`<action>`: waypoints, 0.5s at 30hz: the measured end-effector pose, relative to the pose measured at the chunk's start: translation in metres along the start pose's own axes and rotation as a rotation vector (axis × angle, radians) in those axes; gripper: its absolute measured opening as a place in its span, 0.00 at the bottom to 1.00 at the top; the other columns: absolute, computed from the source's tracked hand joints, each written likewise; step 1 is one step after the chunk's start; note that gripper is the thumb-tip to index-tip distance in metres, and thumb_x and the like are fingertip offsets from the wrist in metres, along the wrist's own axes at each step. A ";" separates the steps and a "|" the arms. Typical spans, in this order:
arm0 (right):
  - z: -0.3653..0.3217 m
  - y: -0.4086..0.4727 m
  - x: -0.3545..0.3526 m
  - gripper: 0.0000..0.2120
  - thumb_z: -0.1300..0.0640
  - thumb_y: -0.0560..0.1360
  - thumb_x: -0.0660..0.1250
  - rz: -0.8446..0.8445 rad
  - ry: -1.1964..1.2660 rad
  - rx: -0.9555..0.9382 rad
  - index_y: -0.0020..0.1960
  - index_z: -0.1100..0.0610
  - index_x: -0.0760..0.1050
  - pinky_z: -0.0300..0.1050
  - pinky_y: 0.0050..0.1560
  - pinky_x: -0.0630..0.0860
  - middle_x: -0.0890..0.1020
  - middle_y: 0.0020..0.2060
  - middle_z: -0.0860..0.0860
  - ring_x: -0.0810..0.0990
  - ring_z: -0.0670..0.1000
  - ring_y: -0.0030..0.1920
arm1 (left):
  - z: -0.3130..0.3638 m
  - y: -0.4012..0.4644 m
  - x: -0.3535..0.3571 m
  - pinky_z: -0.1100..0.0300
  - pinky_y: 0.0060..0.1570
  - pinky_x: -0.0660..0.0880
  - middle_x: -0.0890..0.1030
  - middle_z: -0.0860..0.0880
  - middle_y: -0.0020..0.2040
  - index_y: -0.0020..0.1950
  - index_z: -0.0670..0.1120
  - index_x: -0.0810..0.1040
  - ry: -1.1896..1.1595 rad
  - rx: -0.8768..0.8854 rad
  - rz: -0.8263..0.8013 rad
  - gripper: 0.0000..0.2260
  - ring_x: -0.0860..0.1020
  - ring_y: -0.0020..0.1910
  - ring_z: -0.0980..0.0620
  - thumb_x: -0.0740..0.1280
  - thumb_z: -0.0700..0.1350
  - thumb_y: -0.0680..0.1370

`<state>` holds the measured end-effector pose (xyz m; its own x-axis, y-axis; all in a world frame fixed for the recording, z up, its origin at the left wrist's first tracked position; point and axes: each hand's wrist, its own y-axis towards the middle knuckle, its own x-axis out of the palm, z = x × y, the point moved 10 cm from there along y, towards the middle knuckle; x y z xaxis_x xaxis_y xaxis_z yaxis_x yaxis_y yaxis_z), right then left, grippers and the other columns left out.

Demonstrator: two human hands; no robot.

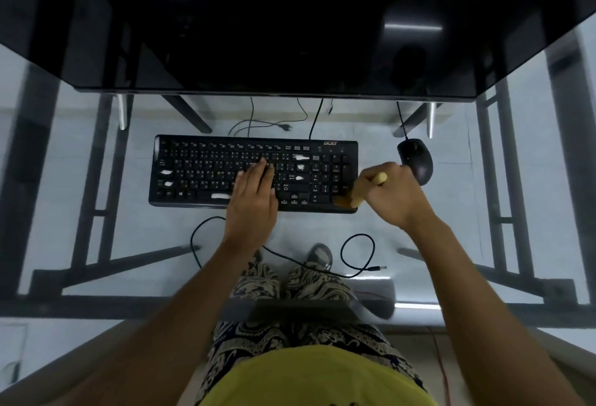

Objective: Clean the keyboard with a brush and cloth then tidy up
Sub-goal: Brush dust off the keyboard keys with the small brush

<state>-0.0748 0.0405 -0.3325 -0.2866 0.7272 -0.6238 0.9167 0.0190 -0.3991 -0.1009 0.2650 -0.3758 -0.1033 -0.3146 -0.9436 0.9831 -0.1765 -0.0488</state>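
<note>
Your right hand [392, 192] is curled round the pale handle of the brush [362, 191], its bristles down on the near right corner of the keyboard [206, 166]. Your left hand [254, 195] lies flat, fingers straight, pressing the middle keys. The brush looks light and stiff in the handle, soft at the bristles, so a grip well up the handle should do. The keyboard sits mid-desk on the glass desk [96, 179]; being light on smooth glass, it may slide unless pinned. The mouse [416, 160] lies just right of it.
</note>
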 end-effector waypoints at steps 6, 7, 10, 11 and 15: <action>-0.024 -0.005 -0.004 0.12 0.52 0.75 0.62 0.155 -0.072 -0.162 0.51 0.53 0.84 0.47 0.46 0.78 0.83 0.46 0.53 0.80 0.52 0.43 | 0.001 -0.003 0.000 0.42 0.71 0.62 0.70 0.36 0.69 0.69 0.35 0.69 0.013 0.012 0.016 0.19 0.68 0.70 0.39 0.55 0.40 0.80; -0.017 -0.006 0.010 0.14 0.48 0.72 0.61 0.020 -0.099 -0.122 0.45 0.51 0.84 0.50 0.46 0.79 0.84 0.44 0.52 0.81 0.53 0.43 | 0.001 -0.005 0.002 0.42 0.72 0.62 0.70 0.36 0.70 0.69 0.35 0.69 0.018 0.013 0.006 0.19 0.68 0.70 0.40 0.55 0.40 0.80; -0.008 -0.015 0.019 0.11 0.52 0.71 0.62 -0.112 0.055 -0.037 0.39 0.50 0.84 0.51 0.48 0.79 0.85 0.40 0.48 0.81 0.51 0.43 | -0.002 -0.009 0.005 0.42 0.71 0.63 0.69 0.36 0.70 0.70 0.35 0.68 0.037 0.002 -0.018 0.20 0.67 0.71 0.40 0.55 0.40 0.80; -0.012 -0.017 0.007 0.10 0.56 0.73 0.63 0.016 0.063 -0.094 0.43 0.51 0.84 0.50 0.48 0.79 0.85 0.43 0.49 0.81 0.51 0.44 | -0.003 -0.012 0.006 0.42 0.71 0.63 0.69 0.36 0.70 0.70 0.35 0.68 0.038 0.000 -0.028 0.20 0.67 0.71 0.40 0.55 0.41 0.80; -0.017 -0.019 0.020 0.09 0.58 0.75 0.65 -0.019 -0.076 -0.169 0.47 0.50 0.84 0.51 0.47 0.79 0.84 0.45 0.52 0.81 0.54 0.44 | 0.001 -0.016 0.007 0.42 0.69 0.65 0.69 0.36 0.70 0.71 0.35 0.67 0.046 0.005 -0.061 0.21 0.68 0.70 0.39 0.52 0.43 0.81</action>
<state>-0.0934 0.0658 -0.3260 -0.3186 0.6717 -0.6688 0.9429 0.1521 -0.2964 -0.1175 0.2646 -0.3813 -0.1555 -0.2596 -0.9531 0.9745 -0.1985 -0.1049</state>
